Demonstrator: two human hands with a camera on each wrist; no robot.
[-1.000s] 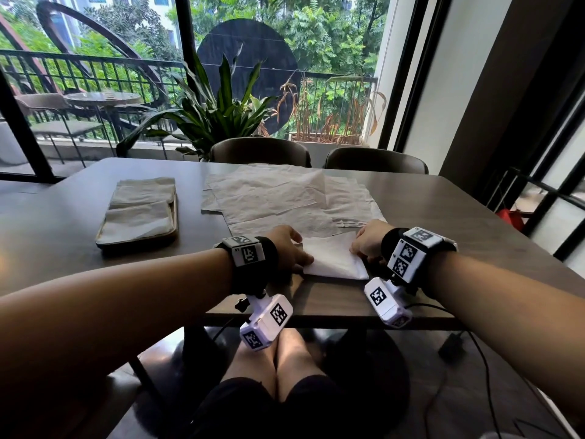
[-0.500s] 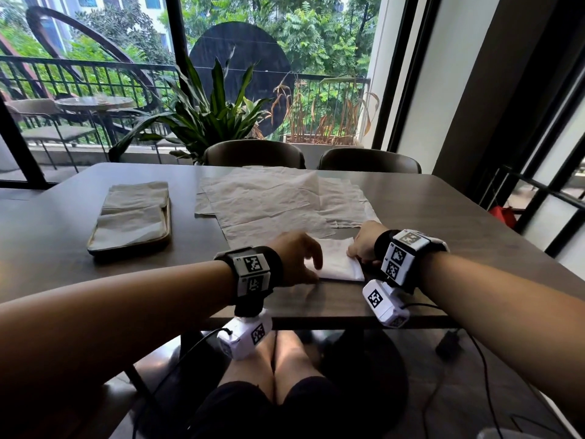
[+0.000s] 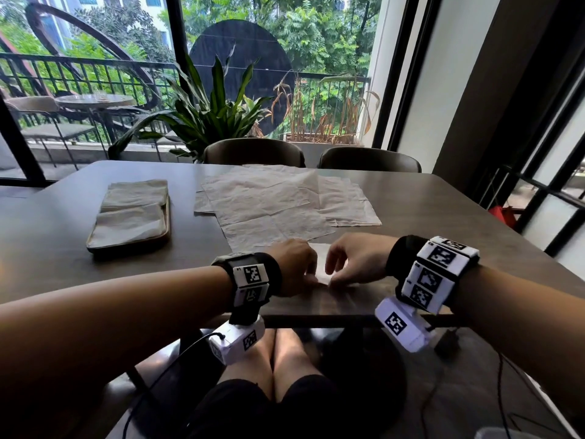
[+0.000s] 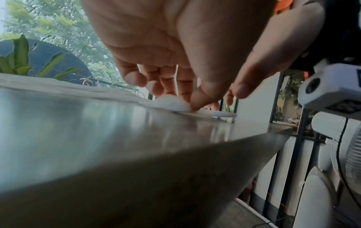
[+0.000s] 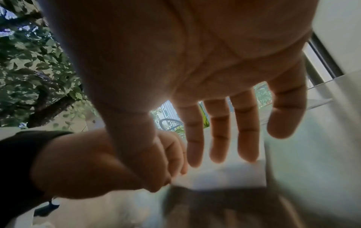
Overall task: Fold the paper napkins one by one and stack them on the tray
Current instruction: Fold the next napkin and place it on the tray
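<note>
A small folded white napkin (image 3: pixel 321 261) lies near the table's front edge, mostly covered by both hands. My left hand (image 3: pixel 308 274) is curled over its left part; in the left wrist view a fingertip (image 4: pixel 199 100) pins the napkin (image 4: pixel 171 103), which bulges up beside it. My right hand (image 3: pixel 340 270) sits just to the right, its thumb down on the paper. In the right wrist view its fingers (image 5: pixel 220 138) are stretched out above the napkin (image 5: pixel 224 177). The tray (image 3: pixel 126 243) at the left holds folded napkins (image 3: pixel 133 210).
A spread pile of unfolded napkins (image 3: pixel 269 198) covers the table's middle, just beyond my hands. Two chairs (image 3: pixel 253 152) stand at the far side of the dark table (image 3: pixel 443 223). A window and a plant are behind them. Cables hang below the front edge.
My hands have come together over the napkin: the right one slid left and the left one moved right. Far less of the napkin shows between them now.
</note>
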